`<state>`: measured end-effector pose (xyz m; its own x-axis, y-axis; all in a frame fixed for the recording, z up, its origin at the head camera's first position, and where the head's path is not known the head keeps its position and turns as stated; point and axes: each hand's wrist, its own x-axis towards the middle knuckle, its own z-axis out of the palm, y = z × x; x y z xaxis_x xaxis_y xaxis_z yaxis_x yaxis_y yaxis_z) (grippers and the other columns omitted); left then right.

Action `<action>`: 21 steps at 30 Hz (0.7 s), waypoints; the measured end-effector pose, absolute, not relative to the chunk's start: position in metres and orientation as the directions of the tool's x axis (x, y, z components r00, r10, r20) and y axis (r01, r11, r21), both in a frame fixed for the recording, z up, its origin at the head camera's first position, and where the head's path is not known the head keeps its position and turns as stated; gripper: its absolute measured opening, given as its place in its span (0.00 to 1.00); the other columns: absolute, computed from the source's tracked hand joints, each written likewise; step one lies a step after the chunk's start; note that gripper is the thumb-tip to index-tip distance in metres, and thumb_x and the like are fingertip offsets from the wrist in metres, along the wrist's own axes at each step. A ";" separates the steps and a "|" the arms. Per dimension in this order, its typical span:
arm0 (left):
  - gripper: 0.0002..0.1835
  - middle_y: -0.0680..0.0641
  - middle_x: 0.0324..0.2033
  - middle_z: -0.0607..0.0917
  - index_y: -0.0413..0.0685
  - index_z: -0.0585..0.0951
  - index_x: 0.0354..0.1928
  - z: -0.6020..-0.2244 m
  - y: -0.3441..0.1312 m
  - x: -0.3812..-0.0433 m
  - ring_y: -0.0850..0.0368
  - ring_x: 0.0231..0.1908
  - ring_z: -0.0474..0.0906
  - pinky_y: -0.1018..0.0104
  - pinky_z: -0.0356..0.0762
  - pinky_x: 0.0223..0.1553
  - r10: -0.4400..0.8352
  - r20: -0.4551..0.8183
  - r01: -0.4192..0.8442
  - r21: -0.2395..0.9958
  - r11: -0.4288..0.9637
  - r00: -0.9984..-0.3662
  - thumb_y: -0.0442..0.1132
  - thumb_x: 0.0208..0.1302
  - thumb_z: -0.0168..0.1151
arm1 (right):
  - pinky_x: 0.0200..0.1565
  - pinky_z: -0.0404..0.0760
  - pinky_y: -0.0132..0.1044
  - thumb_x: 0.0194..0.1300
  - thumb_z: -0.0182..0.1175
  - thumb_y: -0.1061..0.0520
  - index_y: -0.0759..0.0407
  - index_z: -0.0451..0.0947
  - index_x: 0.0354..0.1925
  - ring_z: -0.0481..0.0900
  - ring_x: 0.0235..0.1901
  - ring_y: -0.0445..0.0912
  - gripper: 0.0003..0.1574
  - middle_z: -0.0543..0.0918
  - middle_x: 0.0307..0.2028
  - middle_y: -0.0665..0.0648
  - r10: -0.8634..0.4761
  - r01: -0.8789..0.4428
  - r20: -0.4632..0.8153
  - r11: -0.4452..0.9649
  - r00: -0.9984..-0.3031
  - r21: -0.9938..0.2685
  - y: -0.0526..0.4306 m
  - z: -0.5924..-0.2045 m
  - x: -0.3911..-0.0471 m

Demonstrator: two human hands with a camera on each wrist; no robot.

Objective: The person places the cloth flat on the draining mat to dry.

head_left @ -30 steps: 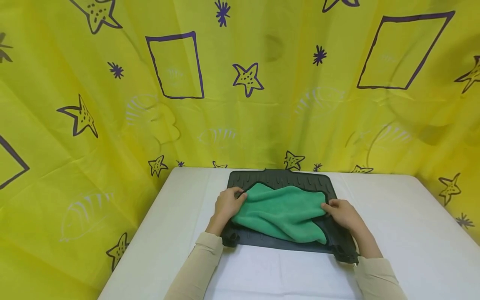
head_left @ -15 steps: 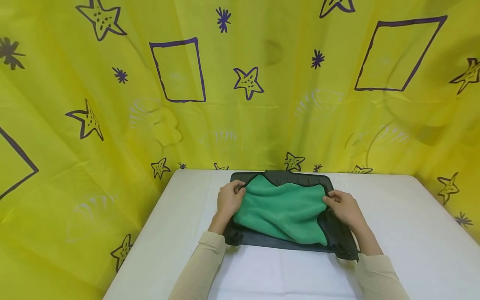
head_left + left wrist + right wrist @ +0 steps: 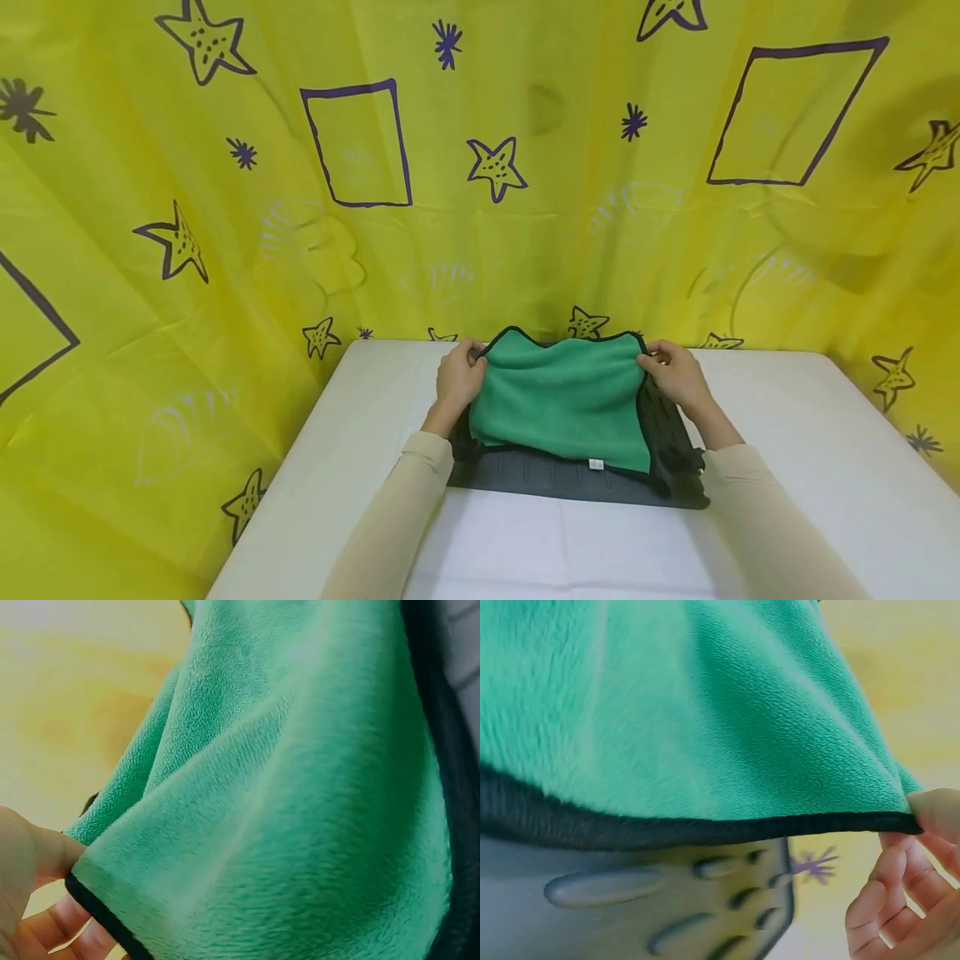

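A green plush cloth (image 3: 562, 396) with black edging hangs spread between my two hands. My left hand (image 3: 459, 383) pinches its upper left corner; the left wrist view shows the thumb on the green face and fingers behind the black edge (image 3: 105, 919). At the upper right corner my right hand (image 3: 678, 379) pinches the cloth between thumb and fingers, as the right wrist view shows. A small white tag (image 3: 596, 464) sits on the lower edge. Behind and below the cloth lies a dark ribbed rack or tray (image 3: 540, 477), mostly covered.
The rack rests on a white-covered table (image 3: 780, 417). Molded oval ridges (image 3: 604, 887) show on its surface in the right wrist view. A yellow curtain (image 3: 555, 250) with stars and square outlines hangs behind the table's far edge.
Both hands have lifted the cloth's upper edge, the right hand more. The cloth has gone from lying crumpled over the rack to hanging flatter, its lower edge and tag now showing.
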<state>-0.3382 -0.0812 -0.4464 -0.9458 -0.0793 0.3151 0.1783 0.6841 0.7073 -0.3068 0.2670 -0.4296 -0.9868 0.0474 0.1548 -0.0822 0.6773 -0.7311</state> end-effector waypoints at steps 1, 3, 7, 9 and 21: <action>0.07 0.49 0.23 0.78 0.54 0.81 0.43 -0.448 -0.081 -0.340 0.55 0.22 0.72 0.65 0.66 0.23 -0.072 0.295 0.165 0.702 0.693 -0.953 0.40 0.66 0.57 | 0.38 0.72 0.39 0.73 0.48 0.47 0.68 0.70 0.58 0.73 0.44 0.56 0.27 0.77 0.48 0.69 0.050 -0.070 0.140 0.674 -0.989 -0.735 0.267 -0.433 -0.311; 0.07 0.49 0.27 0.81 0.55 0.80 0.44 -0.452 -0.079 -0.344 0.55 0.21 0.72 0.65 0.66 0.22 -0.045 0.243 0.137 0.680 0.720 -0.969 0.40 0.66 0.56 | 0.40 0.73 0.42 0.73 0.48 0.48 0.68 0.70 0.58 0.73 0.46 0.58 0.27 0.77 0.50 0.70 0.043 -0.047 0.102 0.675 -0.994 -0.736 0.268 -0.440 -0.318; 0.12 0.44 0.36 0.85 0.53 0.80 0.50 -0.459 -0.079 -0.349 0.52 0.21 0.73 0.63 0.67 0.21 0.023 0.131 0.101 0.623 0.776 -0.991 0.41 0.66 0.55 | 0.44 0.75 0.47 0.73 0.47 0.49 0.69 0.71 0.57 0.74 0.49 0.59 0.27 0.76 0.54 0.71 0.037 0.004 0.029 0.689 -0.999 -0.725 0.271 -0.456 -0.327; 0.16 0.43 0.42 0.85 0.51 0.79 0.54 -0.461 -0.079 -0.352 0.51 0.24 0.75 0.63 0.69 0.23 0.049 0.089 0.093 0.602 0.793 -0.995 0.43 0.66 0.55 | 0.44 0.74 0.45 0.73 0.47 0.48 0.69 0.72 0.57 0.74 0.49 0.59 0.27 0.76 0.53 0.70 0.042 0.026 0.004 0.689 -0.999 -0.724 0.272 -0.461 -0.330; 0.14 0.47 0.44 0.86 0.50 0.82 0.49 -0.462 -0.073 -0.373 0.50 0.40 0.82 0.59 0.78 0.38 0.015 0.113 0.090 0.696 0.712 -0.993 0.47 0.69 0.56 | 0.47 0.73 0.46 0.71 0.50 0.50 0.69 0.70 0.56 0.72 0.50 0.59 0.26 0.74 0.55 0.71 0.071 0.057 -0.015 0.636 -0.997 -0.769 0.268 -0.461 -0.340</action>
